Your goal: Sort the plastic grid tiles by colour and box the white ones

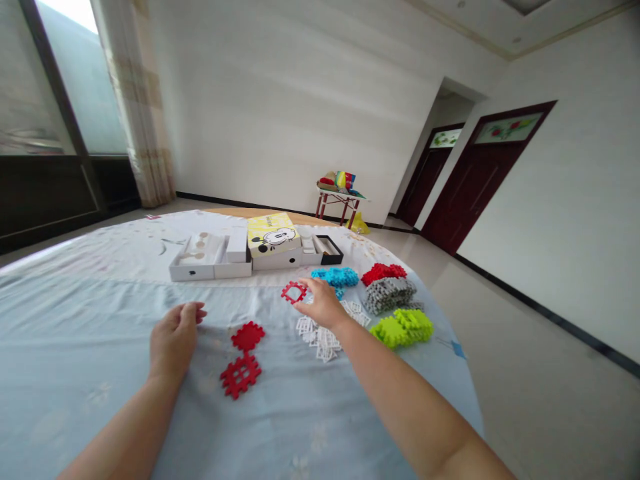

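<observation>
Between the thumb and fingers of my right hand (323, 303) is a red square interlocking building piece (293, 292) with an open middle, held by its right edge. Beneath that hand and wrist, a pile of white building pieces (320, 333) is partly covered. My left hand (175, 337) is at the left, its fingers loosely bent and a little apart, with nothing visible in them. To its right, a solid red piece (248, 336) lies close against a red window-like piece (241, 375); whether they are joined I cannot tell.
Beyond my right hand are blue pieces (336, 277), red pieces (384, 273), grey pieces (390, 295) and lime-green pieces (403, 327). White open boxes (210, 270) and a yellow cartoon box (274, 239) stand farther back on the cloth-covered table (100, 287). The table's curved edge runs along the right.
</observation>
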Tool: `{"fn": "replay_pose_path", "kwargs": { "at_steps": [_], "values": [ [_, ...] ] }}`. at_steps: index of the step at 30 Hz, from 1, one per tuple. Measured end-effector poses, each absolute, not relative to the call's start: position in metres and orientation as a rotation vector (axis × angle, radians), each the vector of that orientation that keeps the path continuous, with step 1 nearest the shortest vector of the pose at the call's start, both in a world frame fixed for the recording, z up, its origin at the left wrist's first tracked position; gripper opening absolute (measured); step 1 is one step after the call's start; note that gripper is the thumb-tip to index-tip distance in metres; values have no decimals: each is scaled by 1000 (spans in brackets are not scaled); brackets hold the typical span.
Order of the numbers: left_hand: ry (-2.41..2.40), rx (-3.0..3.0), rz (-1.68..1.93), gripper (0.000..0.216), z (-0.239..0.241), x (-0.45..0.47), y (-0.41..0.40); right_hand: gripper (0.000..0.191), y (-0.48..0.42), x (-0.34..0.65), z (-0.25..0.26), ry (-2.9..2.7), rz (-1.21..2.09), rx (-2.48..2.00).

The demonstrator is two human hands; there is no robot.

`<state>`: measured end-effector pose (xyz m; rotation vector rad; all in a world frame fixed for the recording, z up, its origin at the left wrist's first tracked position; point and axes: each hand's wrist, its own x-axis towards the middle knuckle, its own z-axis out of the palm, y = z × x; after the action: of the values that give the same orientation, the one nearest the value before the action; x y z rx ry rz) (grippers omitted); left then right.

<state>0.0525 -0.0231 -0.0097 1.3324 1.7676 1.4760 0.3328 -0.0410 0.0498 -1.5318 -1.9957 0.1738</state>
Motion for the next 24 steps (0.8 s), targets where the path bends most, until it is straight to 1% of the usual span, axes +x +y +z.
{"fn": "replay_pose_path", "kwargs": {
  "at_steps": [5,10,14,17,21,24],
  "values": [
    [1824,1343,1441,33,-16,47,-16,51,-23,415,73,-1710,110,-1675],
    [1838,1313,1442,33,-16,46,-17,49,-4,496,82,-1494,-92,-2051],
    [1883,1296,1394,33,-8,50,-22,49,13,542,81,-1307,-165,-2368],
    [1906,1268,1385,34,-6,53,-23,51,24,562,75,-1254,-168,-2482],
    [1886,1240,1383,34,-10,51,-20,56,31,569,67,-1213,-171,-2508],
    [1862,1252,1401,34,-14,48,-18,50,28,560,67,-1234,-227,-2440]
  ]
}}
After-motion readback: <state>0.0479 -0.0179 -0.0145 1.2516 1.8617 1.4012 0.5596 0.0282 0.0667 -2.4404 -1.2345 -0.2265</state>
